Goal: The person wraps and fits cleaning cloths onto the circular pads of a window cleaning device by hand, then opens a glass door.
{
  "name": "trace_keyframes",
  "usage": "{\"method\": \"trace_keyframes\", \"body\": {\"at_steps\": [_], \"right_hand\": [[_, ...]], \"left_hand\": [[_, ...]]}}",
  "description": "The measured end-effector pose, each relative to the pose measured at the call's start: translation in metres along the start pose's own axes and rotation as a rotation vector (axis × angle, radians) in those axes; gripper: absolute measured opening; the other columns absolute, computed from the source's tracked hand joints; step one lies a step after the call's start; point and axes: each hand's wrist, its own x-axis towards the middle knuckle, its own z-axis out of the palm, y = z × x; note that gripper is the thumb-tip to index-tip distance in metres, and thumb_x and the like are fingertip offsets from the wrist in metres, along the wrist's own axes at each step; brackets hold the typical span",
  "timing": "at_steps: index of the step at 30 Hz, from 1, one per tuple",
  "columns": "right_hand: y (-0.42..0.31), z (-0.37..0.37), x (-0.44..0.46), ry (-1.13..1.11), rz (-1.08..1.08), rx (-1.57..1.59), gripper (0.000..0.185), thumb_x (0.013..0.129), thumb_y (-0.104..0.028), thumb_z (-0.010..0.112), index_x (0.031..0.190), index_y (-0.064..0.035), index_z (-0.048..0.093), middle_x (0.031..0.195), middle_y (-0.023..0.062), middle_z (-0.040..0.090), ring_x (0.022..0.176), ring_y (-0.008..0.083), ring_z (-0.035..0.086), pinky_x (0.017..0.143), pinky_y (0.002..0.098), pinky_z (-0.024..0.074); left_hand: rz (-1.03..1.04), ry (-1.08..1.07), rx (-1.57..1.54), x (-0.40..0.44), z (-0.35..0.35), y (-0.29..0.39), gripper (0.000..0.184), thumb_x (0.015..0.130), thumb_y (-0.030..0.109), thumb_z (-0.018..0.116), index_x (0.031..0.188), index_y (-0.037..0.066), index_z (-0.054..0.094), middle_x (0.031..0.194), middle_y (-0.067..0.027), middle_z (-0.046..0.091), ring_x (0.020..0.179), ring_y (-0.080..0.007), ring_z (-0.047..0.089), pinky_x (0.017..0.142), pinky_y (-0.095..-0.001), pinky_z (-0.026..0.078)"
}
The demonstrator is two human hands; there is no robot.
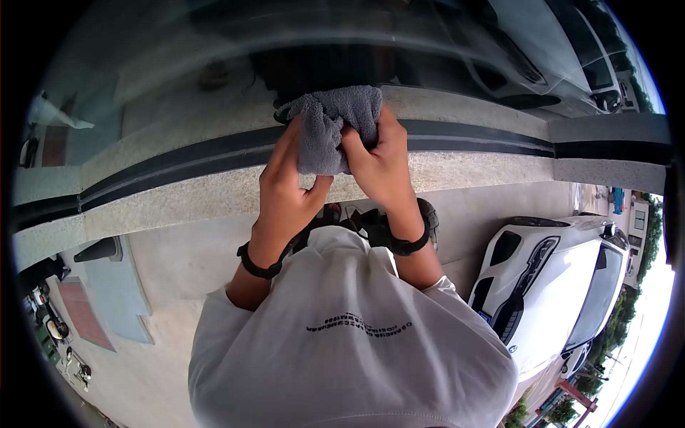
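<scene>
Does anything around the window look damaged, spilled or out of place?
Nothing stands out. The left hand and right hand hold a bunched grey cloth at the window; I see no crack or spill there or on the pale ledge. The tilt of the white car is probably lens distortion.

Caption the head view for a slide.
Left hand and right hand grip bunched gray terry cloth at a reflective glass pane; white car parked at the view's right.

A white car [553, 285] beside pale paving [178, 278], apparently concrete.
</scene>
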Motion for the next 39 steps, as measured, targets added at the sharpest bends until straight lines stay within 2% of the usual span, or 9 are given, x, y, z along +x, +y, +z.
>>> {"method": "trace_keyframes", "body": {"at_steps": [5, 10, 11, 14, 15, 18, 25, 33, 39], "right_hand": [[0.03, 0.009, -0.013, -0.044, 0.096, -0.129, 0.031, 0.081, -0.014, 0.061, 0.11, -0.0015, 0.061, 0.087, 0.0245, 0.069, 0.082, 0.0458, 0.066, 0.075, 0.0459, 0.0527], [0.07, 0.018, -0.027, -0.147, 0.171, -0.307, 0.031, 0.085, -0.023, 0.062, 0.106, -0.001, 0.061, 0.086, 0.0251, 0.068, 0.083, 0.0463, 0.065, 0.074, 0.0474, 0.0529], [0.079, 0.02, -0.031, -0.17, 0.188, -0.346, 0.031, 0.086, -0.026, 0.062, 0.104, -0.0007, 0.061, 0.086, 0.0251, 0.068, 0.082, 0.0465, 0.065, 0.073, 0.0476, 0.0529], [0.099, 0.034, -0.039, -0.156, 0.206, -0.413, 0.037, 0.092, -0.035, 0.061, 0.098, 0.0006, 0.059, 0.082, 0.0249, 0.066, 0.081, 0.0469, 0.065, 0.071, 0.0483, 0.0528], [0.096, 0.039, -0.039, -0.078, 0.116, -0.434, 0.038, 0.097, -0.036, 0.057, 0.088, 0.0008, 0.058, 0.076, 0.0238, 0.064, 0.074, 0.0456, 0.064, 0.064, 0.0484, 0.0512], [0.058, 0.035, -0.023, 0.051, -0.024, -0.387, 0.039, 0.1, -0.032, 0.053, 0.079, 0.0001, 0.057, 0.072, 0.0224, 0.062, 0.066, 0.0436, 0.061, 0.058, 0.0477, 0.0474], [-0.063, 0.006, 0.008, 0.369, -0.356, -0.251, 0.036, 0.096, -0.022, 0.064, 0.068, -0.0029, 0.05, 0.051, 0.013, 0.047, 0.041, 0.0313, 0.047, 0.041, 0.0382, 0.0324], [-0.042, 0.016, 0.032, 0.445, -0.357, -0.368, 0.035, 0.089, -0.018, 0.07, 0.061, -0.005, 0.054, 0.044, 0.0095, 0.044, 0.035, 0.0236, 0.04, 0.039, 0.0326, 0.0307], [-0.02, 0.008, 0.024, 0.353, -0.198, -0.321, 0.039, 0.088, -0.022, 0.071, 0.058, -0.0029, 0.055, 0.043, 0.0111, 0.04, 0.036, 0.0201, 0.036, 0.04, 0.0311, 0.0308]], "left_hand": [[-0.128, -0.034, -0.049, -0.03, 0.021, -0.03, 0.059, 0.081, 0.001, 0.07, 0.138, -0.004, 0.051, 0.141, -0.0245, 0.052, 0.125, -0.0399, 0.058, 0.101, -0.0408, 0.049], [-0.296, -0.089, -0.131, -0.056, 0.033, -0.052, 0.048, 0.086, 0.006, 0.068, 0.132, -0.002, 0.055, 0.132, -0.0256, 0.057, 0.118, -0.04, 0.061, 0.097, -0.04, 0.049], [-0.387, -0.182, -0.108, -0.061, 0.03, -0.058, 0.037, 0.092, 0.016, 0.066, 0.124, -0.002, 0.058, 0.115, -0.0249, 0.065, 0.105, -0.0395, 0.065, 0.089, -0.0405, 0.051], [-0.75, -0.521, -0.118, -0.054, 0.014, -0.062, 0.033, 0.098, 0.02, 0.06, 0.122, -0.003, 0.058, 0.104, -0.0206, 0.069, 0.097, -0.0282, 0.067, 0.087, -0.036, 0.049], [-0.627, -0.392, -0.205, -0.062, 0.018, -0.068, 0.033, 0.101, 0.024, 0.058, 0.12, -0.003, 0.059, 0.096, -0.0185, 0.07, 0.087, -0.0236, 0.065, 0.081, -0.0352, 0.049], [-0.595, -0.316, -0.17, -0.037, 0.003, -0.039, 0.034, 0.1, 0.025, 0.059, 0.117, -0.005, 0.058, 0.086, -0.02, 0.068, 0.073, -0.0283, 0.065, 0.071, -0.0379, 0.049], [-0.039, -0.037, -0.202, 0.018, -0.053, 0.052, 0.036, 0.092, 0.018, 0.068, 0.118, -0.004, 0.057, 0.103, -0.0186, 0.066, 0.093, -0.0298, 0.066, 0.083, -0.0362, 0.051], [-0.198, -0.159, -0.176, 0.026, -0.043, 0.038, 0.039, 0.094, 0.02, 0.068, 0.122, -0.004, 0.056, 0.115, -0.0214, 0.065, 0.104, -0.0326, 0.066, 0.09, -0.0379, 0.049], [-0.231, -0.294, -0.301, 0.012, -0.033, 0.002, 0.044, 0.094, 0.02, 0.068, 0.129, -0.003, 0.054, 0.123, -0.0205, 0.064, 0.107, -0.0321, 0.066, 0.094, -0.0386, 0.048]]}}
